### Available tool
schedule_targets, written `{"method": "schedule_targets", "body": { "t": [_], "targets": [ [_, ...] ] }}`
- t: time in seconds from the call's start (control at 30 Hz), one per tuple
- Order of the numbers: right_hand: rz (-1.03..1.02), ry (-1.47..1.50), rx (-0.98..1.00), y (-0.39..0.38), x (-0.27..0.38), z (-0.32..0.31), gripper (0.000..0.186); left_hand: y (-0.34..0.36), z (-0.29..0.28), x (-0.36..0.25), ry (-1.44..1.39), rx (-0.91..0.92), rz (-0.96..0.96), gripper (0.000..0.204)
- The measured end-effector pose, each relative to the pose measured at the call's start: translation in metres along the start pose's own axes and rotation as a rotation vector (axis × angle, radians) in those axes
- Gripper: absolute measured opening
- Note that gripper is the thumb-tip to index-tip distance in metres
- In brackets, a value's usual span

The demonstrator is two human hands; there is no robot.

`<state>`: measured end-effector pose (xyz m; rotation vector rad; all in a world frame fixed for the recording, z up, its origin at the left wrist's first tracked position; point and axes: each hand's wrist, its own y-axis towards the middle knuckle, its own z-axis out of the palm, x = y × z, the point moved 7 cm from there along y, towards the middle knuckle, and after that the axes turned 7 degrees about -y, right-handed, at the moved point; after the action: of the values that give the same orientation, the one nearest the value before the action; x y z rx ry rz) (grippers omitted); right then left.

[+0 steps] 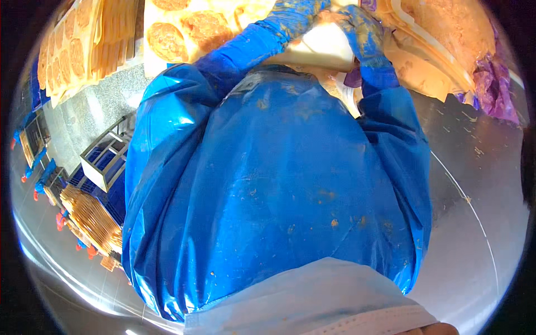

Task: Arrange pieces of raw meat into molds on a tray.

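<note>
We look down over a blue plastic apron (279, 190) that fills most of the view, with the pale edge of a face mask (312, 301) at the bottom. Both hands wear blue gloves smeared with orange-brown crumb coating. The left hand (293, 17) and the right hand (363, 33) reach up to a white tray (321, 47) at the near edge of the worktable (480, 167); each glove sits at one end of it, fingers curled over its ends so that they appear to grip it (how tightly the fingers close we cannot tell, since the tops of the hands run out of the picture). Just beyond the tray, toward the far left of the table, lie round breaded patties (167, 39) on a pale sheet. At the table's far right corner stands a mound of breadcrumbs (452, 28) over stacked pale sheets, with crumpled purple plastic (497, 89) beside it. On the left, below, a rack of trays (92, 218) holds more breaded pieces.
</note>
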<state>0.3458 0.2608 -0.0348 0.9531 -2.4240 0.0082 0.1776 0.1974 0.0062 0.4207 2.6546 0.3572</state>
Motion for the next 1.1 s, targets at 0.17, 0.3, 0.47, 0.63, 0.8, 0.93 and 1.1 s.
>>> {"method": "schedule_targets", "body": {
  "t": [0.17, 0.3, 0.47, 0.63, 0.8, 0.93, 1.1],
  "targets": [
    [0.229, 0.314, 0.033, -0.01, -0.005, -0.015, 0.03, -0.033, -0.012, 0.048, -0.7, 0.0, -0.25, 0.015],
    [0.229, 0.373, 0.006, 0.005, 0.0, -0.024, 0.028, -0.029, -0.011, 0.061, -1.445, 0.01, -0.376, 0.009],
    [0.359, 0.923, 0.019, 0.052, 0.015, -0.016, 0.014, 0.016, -0.076, 0.058, -1.363, -0.034, -0.388, 0.011],
    [0.434, 1.096, -0.027, 0.072, 0.013, -0.008, 0.013, 0.037, -0.071, 0.07, -1.442, -0.001, -0.363, 0.014],
    [0.429, 1.207, -0.152, 0.069, 0.0, -0.016, 0.015, 0.057, -0.108, 0.054, -1.303, 0.094, -0.407, 0.017],
    [0.334, 1.376, -0.329, 0.083, 0.043, -0.057, 0.018, 0.063, -0.127, 0.058, -1.265, 0.043, -0.344, 0.02],
    [0.34, 1.114, -0.305, 0.113, -0.001, -0.062, 0.018, 0.089, -0.121, 0.08, -1.322, -0.208, -0.207, 0.025]
  ]
}}
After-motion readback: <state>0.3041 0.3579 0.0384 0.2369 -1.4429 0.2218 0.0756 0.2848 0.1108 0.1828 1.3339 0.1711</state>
